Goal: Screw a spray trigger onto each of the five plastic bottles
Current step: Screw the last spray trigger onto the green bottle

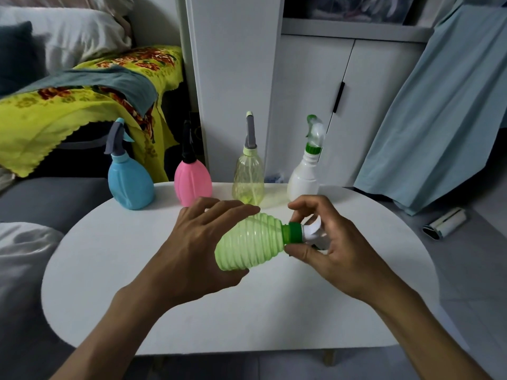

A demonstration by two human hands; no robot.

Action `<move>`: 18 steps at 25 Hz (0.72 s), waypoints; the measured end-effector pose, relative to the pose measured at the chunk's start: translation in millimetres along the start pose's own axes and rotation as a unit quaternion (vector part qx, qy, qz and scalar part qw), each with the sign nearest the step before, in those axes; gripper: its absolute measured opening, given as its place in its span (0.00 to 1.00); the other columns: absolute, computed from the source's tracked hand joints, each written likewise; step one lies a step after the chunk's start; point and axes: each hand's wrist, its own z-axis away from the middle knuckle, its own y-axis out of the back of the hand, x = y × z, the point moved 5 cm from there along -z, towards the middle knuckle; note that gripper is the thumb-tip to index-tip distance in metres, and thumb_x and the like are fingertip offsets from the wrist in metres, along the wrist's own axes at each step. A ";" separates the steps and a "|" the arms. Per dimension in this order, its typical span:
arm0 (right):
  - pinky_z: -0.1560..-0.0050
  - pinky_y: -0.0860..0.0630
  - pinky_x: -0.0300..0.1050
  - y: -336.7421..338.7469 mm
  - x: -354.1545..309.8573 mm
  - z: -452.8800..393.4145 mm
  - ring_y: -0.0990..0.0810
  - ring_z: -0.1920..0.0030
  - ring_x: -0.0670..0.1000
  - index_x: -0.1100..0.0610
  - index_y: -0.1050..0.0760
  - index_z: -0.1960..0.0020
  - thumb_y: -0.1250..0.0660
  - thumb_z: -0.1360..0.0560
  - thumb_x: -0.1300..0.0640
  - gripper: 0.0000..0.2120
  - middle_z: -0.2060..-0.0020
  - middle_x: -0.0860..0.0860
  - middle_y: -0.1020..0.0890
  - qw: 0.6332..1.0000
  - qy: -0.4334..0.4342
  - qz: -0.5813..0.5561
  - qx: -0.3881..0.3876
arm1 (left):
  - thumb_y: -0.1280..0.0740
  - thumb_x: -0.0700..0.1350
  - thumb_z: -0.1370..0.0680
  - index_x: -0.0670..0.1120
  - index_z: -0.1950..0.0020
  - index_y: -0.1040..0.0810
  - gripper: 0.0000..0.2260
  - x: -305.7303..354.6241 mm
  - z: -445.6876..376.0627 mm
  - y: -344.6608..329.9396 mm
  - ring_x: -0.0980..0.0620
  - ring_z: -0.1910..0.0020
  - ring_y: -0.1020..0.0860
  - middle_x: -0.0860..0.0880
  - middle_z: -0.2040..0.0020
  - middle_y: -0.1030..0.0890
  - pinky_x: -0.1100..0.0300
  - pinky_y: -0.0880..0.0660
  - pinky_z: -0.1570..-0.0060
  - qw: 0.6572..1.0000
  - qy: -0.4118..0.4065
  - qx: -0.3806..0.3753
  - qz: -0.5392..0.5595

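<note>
While the ribbed light-green plastic bottle (251,244) is gripped on its side by the left hand (197,242) at frame centre, its dark-green trigger collar (294,233) is pinched by the right hand (332,242). Threads should be kept square, and the collar turned until snug.

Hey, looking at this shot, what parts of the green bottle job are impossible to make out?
Head view, the only one:
- Spray trigger: mostly hidden by the right hand.
- Green collar: how far it is screwed on cannot be told.
- Green bottle: far side covered by the left hand.
</note>
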 end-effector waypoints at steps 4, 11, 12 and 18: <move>0.57 0.19 0.47 3.7 4.5 -0.2 0.17 0.61 0.47 0.38 0.31 0.42 0.35 0.27 0.37 0.16 0.55 0.43 0.22 1.000 -0.028 -0.005 0.003 | 0.21 0.56 0.37 0.51 0.30 0.27 0.37 2.1 0.9 -2.1 0.46 0.39 0.26 0.52 0.36 0.21 0.42 0.25 0.44 1.000 -0.014 -0.004 -0.010; 0.56 0.19 0.45 5.0 1.6 -1.2 0.18 0.55 0.46 0.39 0.31 0.42 0.31 0.29 0.38 0.18 0.51 0.37 0.25 0.999 -0.036 -0.011 -0.005 | 0.20 0.55 0.38 0.51 0.30 0.27 0.38 0.8 -0.1 -1.1 0.45 0.39 0.25 0.52 0.36 0.21 0.42 0.25 0.44 1.000 -0.012 -0.003 -0.009; 0.56 0.18 0.46 4.7 1.7 -0.9 0.18 0.54 0.46 0.39 0.30 0.43 0.31 0.28 0.39 0.17 0.50 0.36 0.25 0.999 -0.038 -0.007 -0.008 | 0.20 0.55 0.38 0.51 0.30 0.27 0.38 1.4 0.4 -0.8 0.45 0.40 0.25 0.52 0.37 0.21 0.42 0.25 0.44 1.000 -0.014 -0.003 -0.010; 0.58 0.18 0.42 8.9 -7.0 0.1 0.19 0.54 0.47 0.46 0.24 0.50 0.23 0.31 0.55 0.14 0.54 0.36 0.20 1.000 -0.017 -0.021 0.008 | 0.20 0.57 0.38 0.52 0.29 0.28 0.39 0.5 1.6 -0.6 0.47 0.39 0.25 0.53 0.37 0.21 0.46 0.24 0.44 1.000 -0.009 -0.001 0.009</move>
